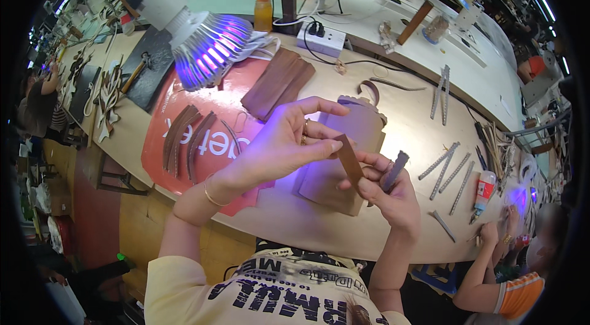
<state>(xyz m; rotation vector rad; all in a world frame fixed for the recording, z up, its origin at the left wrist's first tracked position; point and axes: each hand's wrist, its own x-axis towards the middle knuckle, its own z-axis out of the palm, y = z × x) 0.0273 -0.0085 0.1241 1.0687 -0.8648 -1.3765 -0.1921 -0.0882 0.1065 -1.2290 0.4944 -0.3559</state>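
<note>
Between both hands is a short brown leather strip (pixel 350 160), tilted, over a block wrapped in brown paper or card (pixel 332 180). My left hand (pixel 286 140) pinches its upper end between thumb and a finger, the other fingers raised. Its lower end is in the fingers of my right hand (pixel 388 196), thumb on top. A grey strip with a ragged end (pixel 396 170) also sticks up from the right hand. On the red sheet (pixel 161 156), left of my hands, lie several curved brown strips with stitching (pixel 200 147). Behind my left hand is a stack of brown leather pieces (pixel 279 84).
A lamp with a ribbed head (pixel 209 48) hangs over the back left, near a power strip (pixel 321 38) and an orange bottle (pixel 263 11). Several grey stitched strips (pixel 445 168) and a red-and-white glue bottle (pixel 484 193) lie at right. A co-worker's arm (pixel 485 257) rests at the right edge.
</note>
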